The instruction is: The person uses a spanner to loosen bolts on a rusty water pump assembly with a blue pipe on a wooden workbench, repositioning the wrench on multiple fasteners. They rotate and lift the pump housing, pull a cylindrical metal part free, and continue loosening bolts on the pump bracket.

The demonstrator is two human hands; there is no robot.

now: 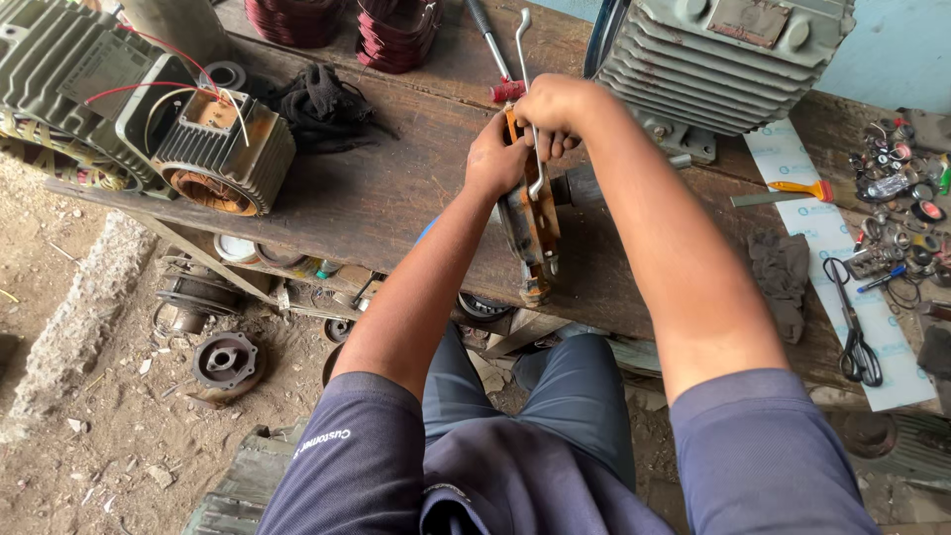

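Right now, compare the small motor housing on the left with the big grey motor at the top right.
The small motor housing is open, with copper windings and red wires exposed; the big grey motor is closed. The small one looks rusty, the big one painted grey. Both are finned and rest on the wooden bench.

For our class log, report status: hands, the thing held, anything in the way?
Left hand and right hand both grip the orange tool. Bent metal rod alongside. Nothing blocking.
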